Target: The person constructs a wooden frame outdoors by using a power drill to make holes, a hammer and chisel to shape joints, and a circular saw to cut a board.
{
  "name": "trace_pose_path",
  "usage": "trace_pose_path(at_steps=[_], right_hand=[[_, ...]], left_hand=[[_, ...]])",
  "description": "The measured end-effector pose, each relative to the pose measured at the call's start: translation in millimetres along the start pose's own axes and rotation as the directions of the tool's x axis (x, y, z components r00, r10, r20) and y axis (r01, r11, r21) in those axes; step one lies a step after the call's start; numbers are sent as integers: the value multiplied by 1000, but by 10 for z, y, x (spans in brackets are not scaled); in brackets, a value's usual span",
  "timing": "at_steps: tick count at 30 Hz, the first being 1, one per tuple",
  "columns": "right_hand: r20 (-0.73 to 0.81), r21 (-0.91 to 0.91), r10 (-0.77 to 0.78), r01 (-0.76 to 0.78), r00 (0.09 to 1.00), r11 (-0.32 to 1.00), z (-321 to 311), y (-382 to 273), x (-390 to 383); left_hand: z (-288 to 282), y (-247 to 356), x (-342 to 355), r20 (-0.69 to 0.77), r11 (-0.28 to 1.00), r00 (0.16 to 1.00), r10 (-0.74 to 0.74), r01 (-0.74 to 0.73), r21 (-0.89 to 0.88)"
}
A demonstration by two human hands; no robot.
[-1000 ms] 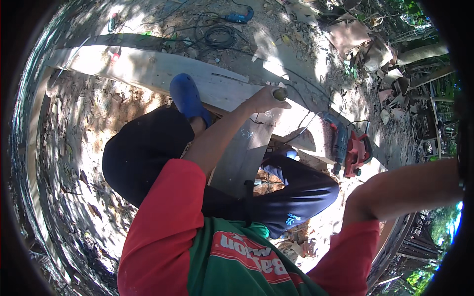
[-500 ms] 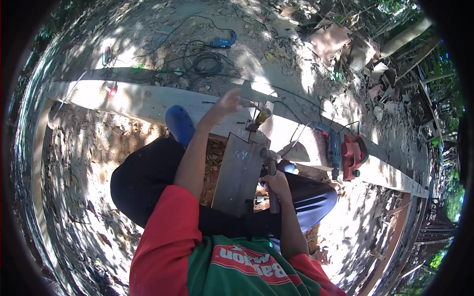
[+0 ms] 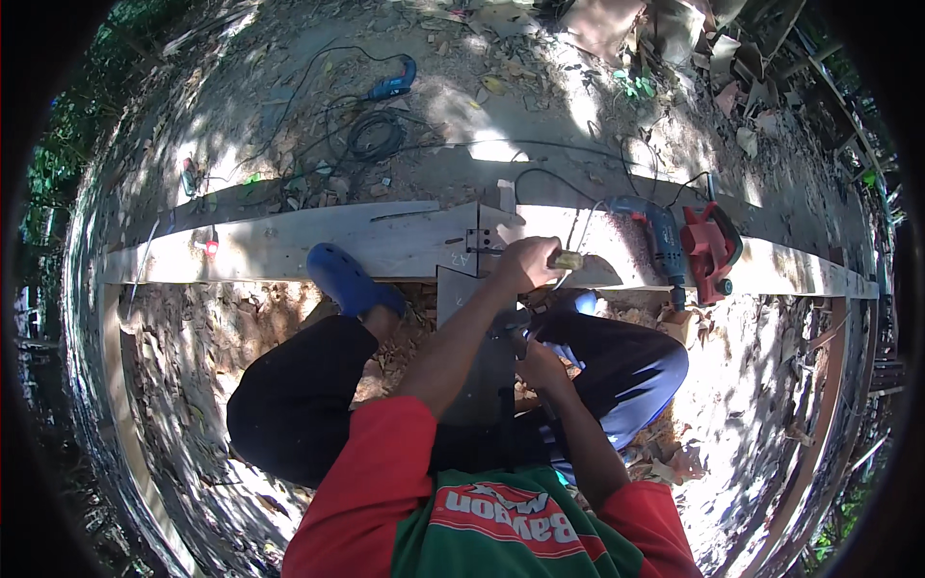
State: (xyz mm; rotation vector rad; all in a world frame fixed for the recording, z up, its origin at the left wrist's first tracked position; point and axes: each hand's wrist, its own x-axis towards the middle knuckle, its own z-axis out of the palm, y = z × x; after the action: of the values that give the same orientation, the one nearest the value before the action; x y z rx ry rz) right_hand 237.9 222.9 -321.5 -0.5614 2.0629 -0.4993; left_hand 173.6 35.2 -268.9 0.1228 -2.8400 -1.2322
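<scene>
My left hand (image 3: 528, 264) is closed round what looks like a chisel, its yellowish handle end (image 3: 568, 260) poking out past the fingers; the blade is hidden. It hovers over the long pale beam (image 3: 385, 239), right beside a joint with small dark cut slots (image 3: 485, 240). Nearer my body, my right hand (image 3: 541, 366) grips a hammer, whose head (image 3: 509, 333) is in shadow and partly covered by my left arm. Below both hands a grey board (image 3: 472, 400) with chalky marks runs between my legs toward the beam.
On the beam's right lie a blue-grey power drill (image 3: 663, 243) and a red power planer (image 3: 711, 252). A blue power tool (image 3: 393, 80) and coiled cable (image 3: 376, 135) rest on the far ground. My blue clog (image 3: 342, 277) touches the beam's near edge.
My left hand, open in the air before, has come right and taken the yellow-handled chisel from the joint. My right hand still holds the hammer. The whole view has shifted slightly.
</scene>
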Motion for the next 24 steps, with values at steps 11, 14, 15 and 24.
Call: trace_pose_path(at_steps=[11, 14, 15, 24], right_hand=[[-68, -57, -58, 54, 996, 997, 4, 8, -81], [-42, -71, -39, 36, 998, 997, -4, -36, -73], [-62, -81, -48, 43, 997, 996, 28, 56, -34], [13, 45, 62, -62, 998, 997, 9, 27, -51]], left_hand=[[-844, -800, -344, -290, 455, 833, -472, -51, -889], [-819, -936, -442, -345, 276, 817, -463, -237, -931], [-781, -916, -423, -352, 296, 823, -445, -236, -926], [-710, -739, -420, -314, 475, 874, -370, -112, -873]])
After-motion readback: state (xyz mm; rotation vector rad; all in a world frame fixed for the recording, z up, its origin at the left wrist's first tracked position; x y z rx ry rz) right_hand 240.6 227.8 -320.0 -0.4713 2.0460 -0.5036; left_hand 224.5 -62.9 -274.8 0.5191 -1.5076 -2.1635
